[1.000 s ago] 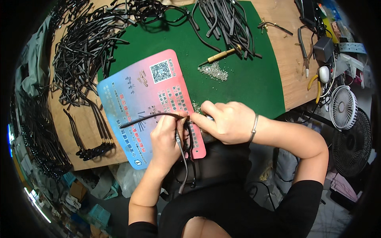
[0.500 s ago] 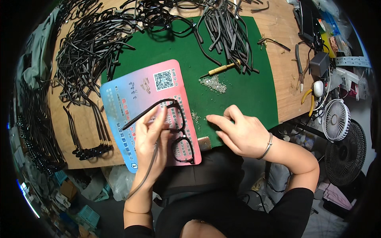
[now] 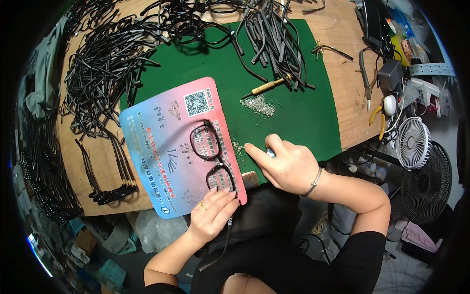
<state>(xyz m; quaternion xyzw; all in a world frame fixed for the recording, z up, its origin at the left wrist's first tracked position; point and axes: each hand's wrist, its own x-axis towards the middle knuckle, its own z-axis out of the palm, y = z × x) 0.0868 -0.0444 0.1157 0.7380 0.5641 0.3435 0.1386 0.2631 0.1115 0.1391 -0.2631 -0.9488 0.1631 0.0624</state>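
Observation:
My left hand [image 3: 215,211] is closed on the lower end of a black eyeglass frame [image 3: 219,158], which lies along the right side of a blue and pink printed mat [image 3: 142,147]. A dark temple arm [image 3: 223,251] hangs below this hand toward my lap. My right hand [image 3: 288,164] has its index fingertip at a small scatter of tiny metal pieces [image 3: 238,152] beside the mat's right edge. Its other fingers are curled around a small bluish, shiny thing [image 3: 270,153], mostly hidden. Small screws [image 3: 159,116], pale pins [image 3: 174,110] and grey slivers [image 3: 170,161] lie on the mat.
On the green mat [image 3: 313,122] are a brass-handled screwdriver [image 3: 267,87] and a pile of clear bits [image 3: 259,105]. Temple arms [image 3: 105,73] heap at left, more [image 3: 274,39] at the back. Pliers [image 3: 366,81] and a white fan [image 3: 413,145] stand right.
My left hand has moved down from the temple arms beside the frame to its lower end; one temple arm now hangs below. My right hand has shifted left to the tiny metal pieces.

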